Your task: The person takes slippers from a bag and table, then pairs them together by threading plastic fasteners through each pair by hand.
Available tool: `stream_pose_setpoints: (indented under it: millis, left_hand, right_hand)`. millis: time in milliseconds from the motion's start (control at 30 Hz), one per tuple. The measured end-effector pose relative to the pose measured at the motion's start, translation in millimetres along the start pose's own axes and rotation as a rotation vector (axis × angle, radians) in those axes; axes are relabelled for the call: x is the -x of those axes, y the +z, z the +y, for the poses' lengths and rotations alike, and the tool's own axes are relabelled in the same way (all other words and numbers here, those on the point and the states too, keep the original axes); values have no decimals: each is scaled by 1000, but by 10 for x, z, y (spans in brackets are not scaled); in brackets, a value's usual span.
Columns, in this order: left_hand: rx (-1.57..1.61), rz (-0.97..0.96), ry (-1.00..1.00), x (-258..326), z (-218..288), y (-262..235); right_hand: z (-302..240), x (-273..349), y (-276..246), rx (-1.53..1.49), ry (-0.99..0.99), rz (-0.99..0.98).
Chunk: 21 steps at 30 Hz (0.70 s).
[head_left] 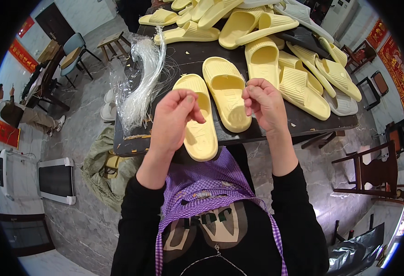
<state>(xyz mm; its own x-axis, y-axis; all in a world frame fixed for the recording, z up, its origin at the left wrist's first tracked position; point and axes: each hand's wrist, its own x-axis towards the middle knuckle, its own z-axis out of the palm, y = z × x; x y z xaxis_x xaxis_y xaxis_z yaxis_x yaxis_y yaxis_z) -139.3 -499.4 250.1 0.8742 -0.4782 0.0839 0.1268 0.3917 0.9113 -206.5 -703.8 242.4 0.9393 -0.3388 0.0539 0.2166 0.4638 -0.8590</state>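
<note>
Both my hands are raised above the near edge of a dark table (188, 60). My left hand (174, 117) has its fingers pinched together, and my right hand (262, 102) is pinched the same way; whatever runs between them is too thin to see. Under my left hand lies one pale yellow slipper (201, 138), sole down, its heel hanging over the table edge. A second yellow slipper (227, 92) lies beside it, between my hands. A bundle of clear plastic strings (140, 87) rests on the table to the left.
A heap of yellow slippers (266, 27) fills the far and right side of the table. A green sack (103, 161) lies on the floor at the left. Wooden chairs (372, 172) stand at the right. A seated person (18, 112) is far left.
</note>
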Motion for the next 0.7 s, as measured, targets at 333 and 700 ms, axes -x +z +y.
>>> stream_pose_setpoints:
  millis: [333,700]
  left_hand:
    - [-437,-104,-205,-1272,127,-15]
    - [-895,-384,-460,-1967,-242,119]
  right_hand:
    - [340,-354,52,969,-256,42]
    - [381,-484,149,1424,-442,156]
